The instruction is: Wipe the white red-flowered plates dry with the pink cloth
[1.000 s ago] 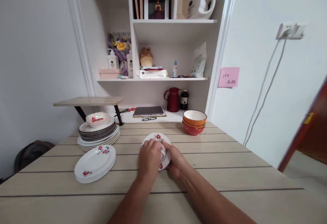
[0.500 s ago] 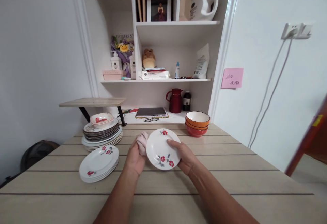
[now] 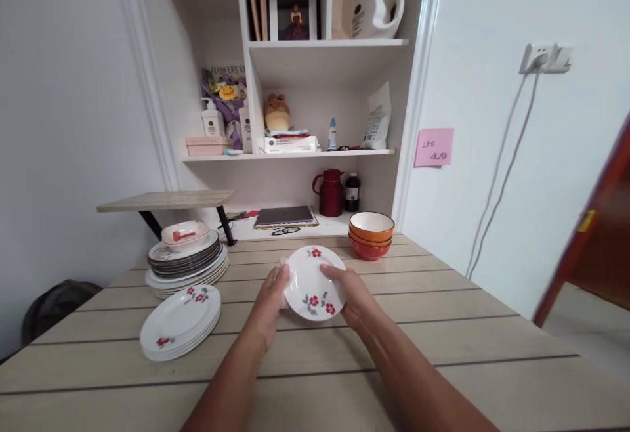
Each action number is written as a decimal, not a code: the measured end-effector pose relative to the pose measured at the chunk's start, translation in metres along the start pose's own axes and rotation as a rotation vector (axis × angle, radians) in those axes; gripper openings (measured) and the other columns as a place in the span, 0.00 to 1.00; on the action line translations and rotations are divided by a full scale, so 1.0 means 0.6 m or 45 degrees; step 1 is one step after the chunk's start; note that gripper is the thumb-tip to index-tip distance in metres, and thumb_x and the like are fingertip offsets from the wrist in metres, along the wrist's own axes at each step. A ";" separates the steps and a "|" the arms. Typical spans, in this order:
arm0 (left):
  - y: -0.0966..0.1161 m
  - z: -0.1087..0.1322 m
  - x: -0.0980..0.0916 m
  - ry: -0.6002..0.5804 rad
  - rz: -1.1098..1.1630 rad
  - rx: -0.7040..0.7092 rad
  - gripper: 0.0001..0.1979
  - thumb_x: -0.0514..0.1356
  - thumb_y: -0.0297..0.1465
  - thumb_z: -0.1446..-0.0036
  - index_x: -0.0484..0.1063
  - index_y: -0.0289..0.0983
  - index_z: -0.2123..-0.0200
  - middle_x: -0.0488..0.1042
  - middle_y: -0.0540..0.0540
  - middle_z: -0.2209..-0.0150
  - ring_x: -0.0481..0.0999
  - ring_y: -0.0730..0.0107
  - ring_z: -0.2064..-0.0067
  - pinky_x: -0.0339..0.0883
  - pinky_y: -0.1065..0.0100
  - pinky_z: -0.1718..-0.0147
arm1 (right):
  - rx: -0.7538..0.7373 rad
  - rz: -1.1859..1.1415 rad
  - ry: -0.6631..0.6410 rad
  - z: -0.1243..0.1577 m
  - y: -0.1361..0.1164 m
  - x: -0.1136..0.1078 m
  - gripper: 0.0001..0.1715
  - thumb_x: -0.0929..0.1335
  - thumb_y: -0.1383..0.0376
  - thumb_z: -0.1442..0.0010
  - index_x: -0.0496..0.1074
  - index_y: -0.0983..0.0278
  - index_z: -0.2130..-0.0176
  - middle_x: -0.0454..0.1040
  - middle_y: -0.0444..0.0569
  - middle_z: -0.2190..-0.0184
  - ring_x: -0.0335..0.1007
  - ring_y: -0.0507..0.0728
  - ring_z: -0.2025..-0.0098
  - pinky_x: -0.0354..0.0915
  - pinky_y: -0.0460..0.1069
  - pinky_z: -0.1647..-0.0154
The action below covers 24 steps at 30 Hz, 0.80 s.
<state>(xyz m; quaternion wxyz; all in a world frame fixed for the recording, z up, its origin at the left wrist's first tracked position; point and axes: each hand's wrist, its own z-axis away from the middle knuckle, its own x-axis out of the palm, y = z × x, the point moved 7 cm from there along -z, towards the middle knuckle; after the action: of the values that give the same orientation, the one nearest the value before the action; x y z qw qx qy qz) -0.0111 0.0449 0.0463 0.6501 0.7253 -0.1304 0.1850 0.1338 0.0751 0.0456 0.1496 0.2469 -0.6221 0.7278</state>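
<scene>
A white plate with red flowers (image 3: 314, 284) is tilted up above the table in front of me. My right hand (image 3: 350, 291) grips its right edge, thumb lying on the face and fingers behind. At the left rim, my left hand (image 3: 270, 294) is closed on a pale cloth (image 3: 284, 291), which is mostly hidden by the fingers and the plate. Left of my hands lies a stack of similar flowered plates (image 3: 180, 324). Behind it rises a taller pile of plates (image 3: 184, 264), topped by a small white dish with a red pattern (image 3: 185, 234).
Stacked orange and red bowls (image 3: 371, 236) stand at the back right. A small raised wooden shelf (image 3: 165, 200) overhangs the back left. Along the back are a laptop (image 3: 284, 216), eyeglasses (image 3: 286, 230), a red jug (image 3: 331, 194) and a dark bottle (image 3: 352, 192).
My left hand has moved in against the plate, bringing the cloth to its left rim; the cloth is now mostly covered. The whole view has shifted slightly to the right.
</scene>
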 end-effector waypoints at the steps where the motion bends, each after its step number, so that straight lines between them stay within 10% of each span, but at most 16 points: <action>1: -0.005 0.001 0.003 0.008 -0.047 0.004 0.28 0.66 0.46 0.51 0.71 0.37 0.51 0.78 0.45 0.62 0.76 0.67 0.65 0.68 0.70 0.66 | -0.022 -0.016 0.021 -0.002 -0.001 -0.003 0.21 0.71 0.68 0.50 0.71 0.71 0.55 0.80 0.54 0.71 0.76 0.60 0.72 0.72 0.52 0.72; 13: -0.055 0.013 0.036 -0.070 -0.089 -0.117 0.24 0.61 0.51 0.50 0.69 0.35 0.66 0.70 0.53 0.79 0.62 0.79 0.83 0.52 0.74 0.83 | -0.110 -0.188 0.135 -0.020 0.013 -0.020 0.26 0.72 0.61 0.48 0.70 0.65 0.50 0.80 0.53 0.60 0.77 0.62 0.61 0.74 0.53 0.65; 18: -0.021 0.002 -0.001 0.149 -0.219 0.095 0.23 0.64 0.48 0.52 0.71 0.34 0.65 0.74 0.49 0.74 0.68 0.75 0.79 0.60 0.72 0.80 | 0.001 -0.196 -0.145 -0.010 0.014 0.012 0.27 0.73 0.62 0.47 0.70 0.67 0.49 0.80 0.54 0.60 0.77 0.60 0.63 0.73 0.52 0.66; 24: 0.026 0.005 -0.003 0.027 -0.442 0.255 0.19 0.64 0.45 0.49 0.74 0.34 0.64 0.78 0.45 0.68 0.73 0.71 0.70 0.66 0.71 0.70 | -0.046 -0.143 -0.326 0.011 -0.019 0.026 0.31 0.75 0.65 0.51 0.69 0.65 0.48 0.79 0.53 0.58 0.76 0.59 0.60 0.72 0.52 0.60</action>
<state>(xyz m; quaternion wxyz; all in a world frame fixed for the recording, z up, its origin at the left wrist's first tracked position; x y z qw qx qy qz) -0.0190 0.0399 0.0593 0.5983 0.7959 0.0225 0.0898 0.1284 0.0693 0.0643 0.1139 0.3692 -0.6344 0.6695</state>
